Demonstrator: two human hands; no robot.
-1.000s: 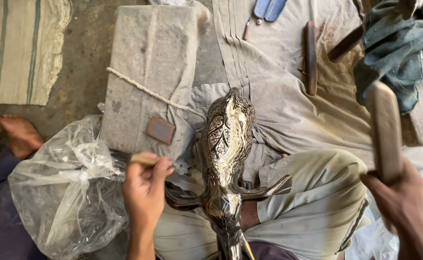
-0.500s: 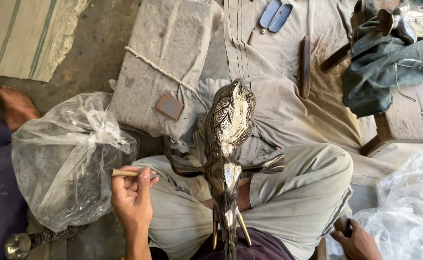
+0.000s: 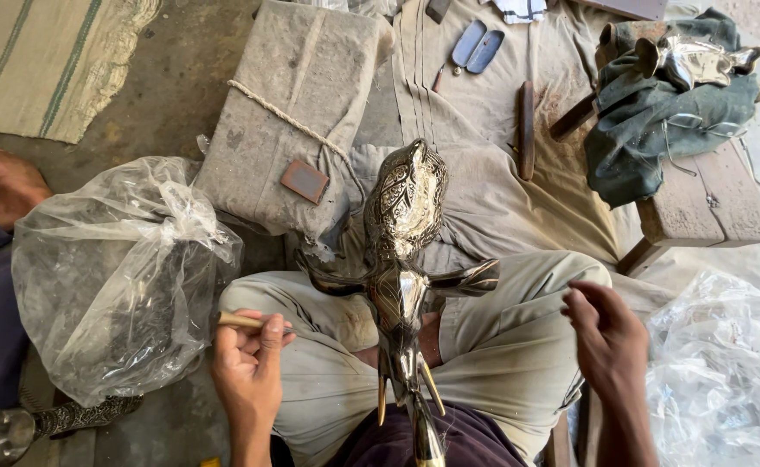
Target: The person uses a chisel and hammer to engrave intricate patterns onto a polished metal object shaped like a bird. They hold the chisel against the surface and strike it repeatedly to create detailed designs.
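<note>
While an engraved brass bird figurine (image 3: 403,259) rests on the lap, a wooden-handled tool (image 3: 241,321) is pinched by the left hand (image 3: 248,367); the right hand (image 3: 606,342) is held loosely curled, empty.

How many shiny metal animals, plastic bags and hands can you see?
Shiny metal figures: 2, the engraved animal on the lap and one on the dark cloth.
Clear plastic bags: 2, one left, one right.
Hands: 2, the left hand holding a small tool, the right hand empty.
Total: 6
</note>
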